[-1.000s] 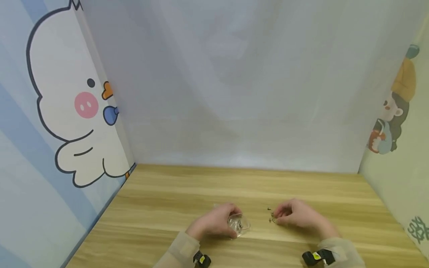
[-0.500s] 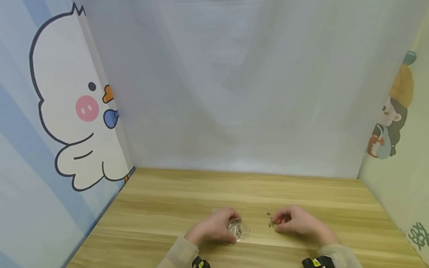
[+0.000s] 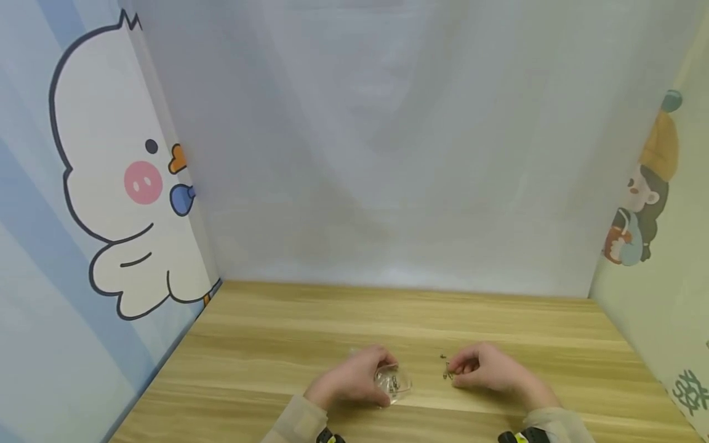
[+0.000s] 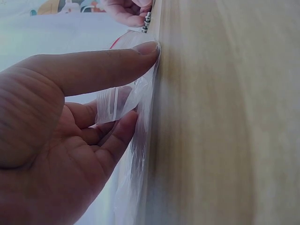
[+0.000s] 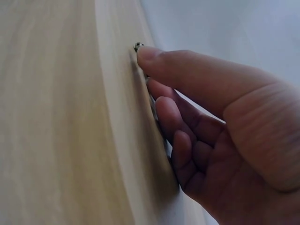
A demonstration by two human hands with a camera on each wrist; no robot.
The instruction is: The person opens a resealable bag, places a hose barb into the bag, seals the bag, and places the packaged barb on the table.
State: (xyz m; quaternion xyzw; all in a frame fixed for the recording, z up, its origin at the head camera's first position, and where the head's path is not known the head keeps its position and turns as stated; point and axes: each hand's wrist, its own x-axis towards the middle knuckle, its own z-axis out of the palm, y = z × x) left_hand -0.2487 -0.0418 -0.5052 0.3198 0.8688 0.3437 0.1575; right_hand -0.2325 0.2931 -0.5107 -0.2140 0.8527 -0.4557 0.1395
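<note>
My left hand (image 3: 360, 375) holds a clear plastic zip bag (image 3: 404, 380) at the table, its thumb along the near side and fingers behind. Small metal screws (image 3: 394, 384) show inside the bag. In the left wrist view the crinkled bag (image 4: 112, 105) stands between thumb and fingers, with a red line at its far edge. To the right, my right hand (image 3: 493, 369) rests with curled fingers beside several loose screws (image 3: 445, 375) on the table. In the right wrist view one screw (image 5: 138, 46) sits right at the thumb tip; whether the fingertips pinch any, I cannot tell.
The wood-grain table (image 3: 266, 326) runs back to a pale grey backdrop (image 3: 388, 184). A side panel with a white cartoon bird (image 3: 111, 184) stands at the left, and another with a cartoon figure (image 3: 639, 209) at the right. Each wrist wears a strapped camera (image 3: 523, 435).
The head view has tilted up slightly, so table and hands sit lower in it. The left hand keeps its hold on the bag; the right fingertips stay by the screws with slight shifts.
</note>
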